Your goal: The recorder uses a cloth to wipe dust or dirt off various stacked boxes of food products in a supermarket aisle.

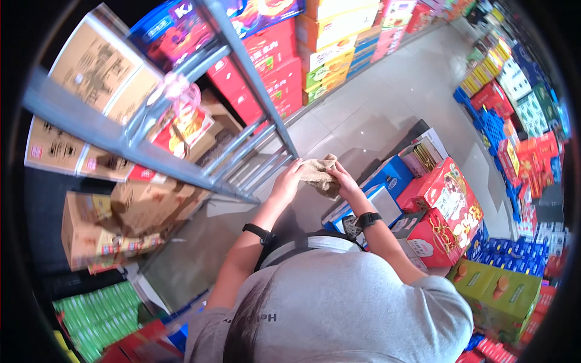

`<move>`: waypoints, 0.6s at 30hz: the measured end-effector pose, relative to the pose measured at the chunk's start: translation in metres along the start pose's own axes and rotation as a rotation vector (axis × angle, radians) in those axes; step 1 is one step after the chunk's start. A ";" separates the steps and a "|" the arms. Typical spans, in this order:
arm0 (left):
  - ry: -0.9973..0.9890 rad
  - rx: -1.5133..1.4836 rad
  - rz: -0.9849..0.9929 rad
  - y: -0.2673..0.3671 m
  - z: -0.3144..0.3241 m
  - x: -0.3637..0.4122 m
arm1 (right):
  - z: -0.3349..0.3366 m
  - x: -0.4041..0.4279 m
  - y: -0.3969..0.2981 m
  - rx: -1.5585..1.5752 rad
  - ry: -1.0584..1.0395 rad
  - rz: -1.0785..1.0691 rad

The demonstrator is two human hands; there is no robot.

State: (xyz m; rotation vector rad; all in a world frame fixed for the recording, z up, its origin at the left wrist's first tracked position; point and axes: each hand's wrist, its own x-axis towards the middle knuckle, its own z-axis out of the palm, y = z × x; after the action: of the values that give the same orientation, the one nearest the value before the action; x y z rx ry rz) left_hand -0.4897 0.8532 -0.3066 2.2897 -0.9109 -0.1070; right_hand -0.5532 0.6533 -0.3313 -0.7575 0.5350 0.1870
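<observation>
A crumpled tan cloth (321,174) is stretched between my two hands, in front of my body and above the tiled floor. My left hand (288,178) grips its left edge, with the fingers closed over the fabric. On the cloth's other side, my right hand (345,181) pinches a bunched part that hangs down a little. Each wrist wears a black band. Just beyond my left hand stands a metal ladder (268,95), its foot near my fingers.
Brown cartons (156,204) are stacked at the left, beside the ladder. Red gift boxes (454,199) and a blue box (386,177) stand close at my right. Red cartons (281,68) line the aisle's far side. A blue plastic pallet (490,127) with goods lies at the far right.
</observation>
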 end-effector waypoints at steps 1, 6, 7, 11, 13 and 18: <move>-0.015 -0.001 0.033 -0.009 -0.004 0.021 | 0.002 0.016 -0.012 -0.008 0.104 0.022; -0.049 -0.089 0.151 -0.032 0.001 0.125 | -0.018 0.082 -0.052 -0.083 0.098 -0.180; -0.082 -0.109 0.186 -0.032 0.004 0.147 | -0.014 0.089 -0.063 -0.205 0.141 -0.240; -0.269 -0.156 0.254 -0.011 0.034 0.227 | -0.022 0.090 -0.108 -0.395 0.326 -0.383; -0.325 -0.130 0.320 0.007 0.060 0.265 | -0.044 0.085 -0.132 -0.388 0.385 -0.431; -0.444 -0.251 0.451 0.059 0.132 0.359 | -0.127 0.099 -0.200 -0.333 0.508 -0.536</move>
State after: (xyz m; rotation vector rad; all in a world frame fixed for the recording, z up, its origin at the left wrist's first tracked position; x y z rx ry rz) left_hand -0.2931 0.5197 -0.3166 1.8080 -1.5238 -0.5142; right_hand -0.4494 0.4185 -0.3391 -1.2584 0.7673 -0.4374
